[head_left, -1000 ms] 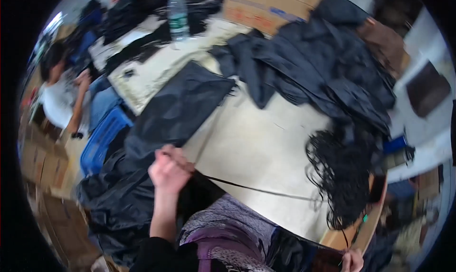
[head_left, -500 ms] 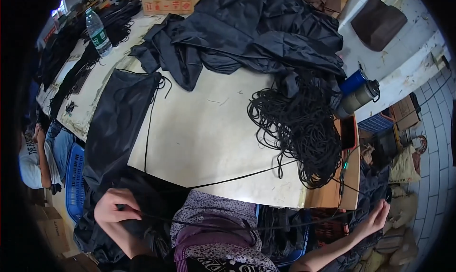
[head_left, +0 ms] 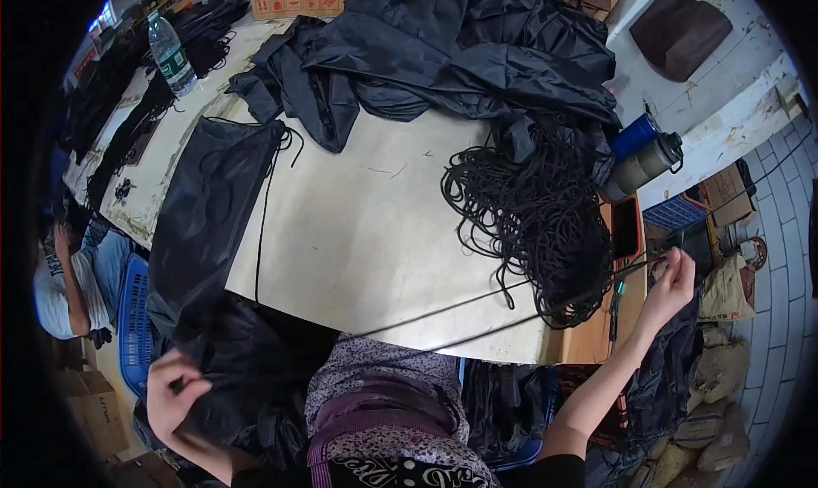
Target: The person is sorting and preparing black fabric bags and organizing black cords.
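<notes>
A thin black cord [head_left: 443, 314] runs in two strands across the table's front edge, between my hands. At the lower left my left hand [head_left: 175, 394] is closed in a pinch on the cord, a little blurred. Over the right table corner my right hand [head_left: 671, 288] is raised, its fingers pressed together on the cord. A heap of tangled black cords [head_left: 532, 224] lies on the right of the table, beneath the stretched strands. Along the left side lies a flat black fabric bag [head_left: 209, 207], a cord hanging from its top corner.
A large black fabric pile [head_left: 460, 54] covers the table's far side. A clear water bottle [head_left: 172, 55] stands far left; two bottles [head_left: 641, 160], a phone [head_left: 626, 229] and pens [head_left: 615, 309] are at the right. Blue baskets [head_left: 135, 318] flank the table; another person [head_left: 72, 284] sits at left.
My right hand has risen and moved slightly inward, lifting the cord over the table corner. My left hand has shifted a little left and down.
</notes>
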Motion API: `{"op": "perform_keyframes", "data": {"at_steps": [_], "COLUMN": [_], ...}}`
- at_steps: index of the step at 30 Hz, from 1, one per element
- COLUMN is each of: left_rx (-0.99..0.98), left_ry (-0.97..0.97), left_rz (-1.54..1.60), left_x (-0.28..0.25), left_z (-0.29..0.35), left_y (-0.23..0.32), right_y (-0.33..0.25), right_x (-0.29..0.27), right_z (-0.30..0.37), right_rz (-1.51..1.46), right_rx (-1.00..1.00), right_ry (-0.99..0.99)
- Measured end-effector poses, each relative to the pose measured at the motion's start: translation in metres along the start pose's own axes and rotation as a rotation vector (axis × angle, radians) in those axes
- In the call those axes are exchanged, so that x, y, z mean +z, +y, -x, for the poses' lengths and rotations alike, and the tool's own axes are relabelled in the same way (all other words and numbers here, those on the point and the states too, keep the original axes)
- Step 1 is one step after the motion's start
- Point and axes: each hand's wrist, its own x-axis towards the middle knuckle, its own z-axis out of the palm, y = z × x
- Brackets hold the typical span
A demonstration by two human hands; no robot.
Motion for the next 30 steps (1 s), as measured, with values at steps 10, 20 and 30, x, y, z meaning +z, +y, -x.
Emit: {"op": "perform_keyframes", "data": {"at_steps": [10, 20, 30], "left_rx": [-0.305, 0.206, 0.171], "left_ry": [0.482, -0.222, -0.862], "left_rz": [0.511, 0.661, 0.963], "left_x": [0.113, 0.189, 0.164], "left_z": [-0.059, -0.110, -0.088], "left_y": [0.020, 0.084, 0.028], "right_y": [-0.074, -0.182, -0.110], "right_x": [0.027, -0.010, -0.080], "right_z": [0.028, 0.147, 0.075], "right_rz": [-0.134, -0.735, -0.386], "right_rx": [-0.105, 0.532, 0.029], "right_ry": [-0.295, -1.207, -0.566]}}
